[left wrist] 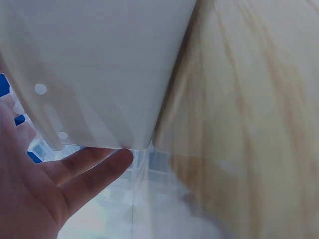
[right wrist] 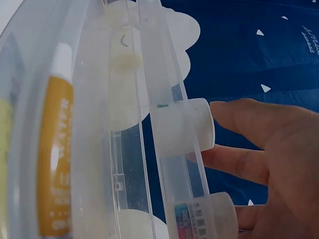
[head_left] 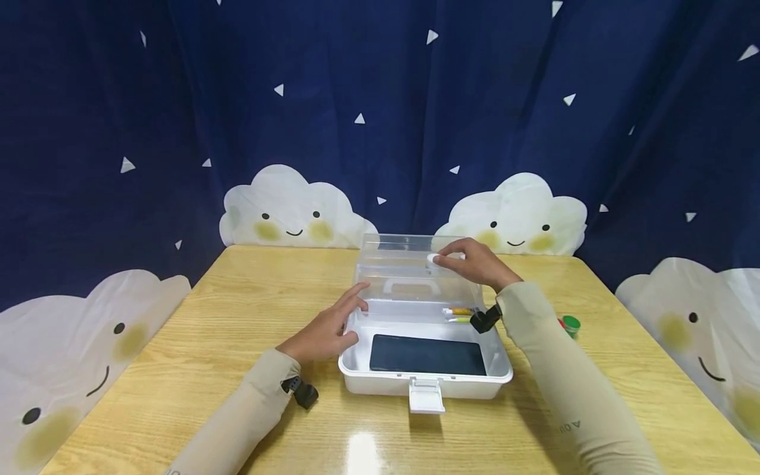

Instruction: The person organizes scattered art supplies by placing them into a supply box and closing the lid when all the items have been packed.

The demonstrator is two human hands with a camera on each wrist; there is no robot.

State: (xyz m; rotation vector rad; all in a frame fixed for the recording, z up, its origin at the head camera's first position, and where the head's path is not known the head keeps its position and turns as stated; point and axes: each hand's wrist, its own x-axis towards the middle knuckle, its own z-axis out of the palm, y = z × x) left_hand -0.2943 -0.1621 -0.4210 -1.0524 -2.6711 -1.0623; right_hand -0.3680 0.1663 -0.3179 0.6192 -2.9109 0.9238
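Observation:
A white storage box (head_left: 362, 382) stands with its clear lid and clear tray (head_left: 398, 270) raised at the back. My right hand (head_left: 481, 264) is over the tray and pinches a small white-capped paint jar (right wrist: 199, 124) between thumb and finger. Below it in the right wrist view is a second white-capped jar (right wrist: 224, 216) with a printed label. My left hand (head_left: 329, 330) is at the box's left side, fingers extended along the rim, and in the left wrist view its fingertips (left wrist: 124, 158) are right at the box edge. Inside lies a dark flat rectangular thing (head_left: 427, 355).
A yellow-orange paint tube (right wrist: 55, 159) and a yellow-green one lie in the box's back right. A green-capped jar (head_left: 571, 323) and something red stand right of the box, partly behind my sleeve. The front latch (head_left: 426, 396) hangs down over the wooden table (head_left: 267, 277).

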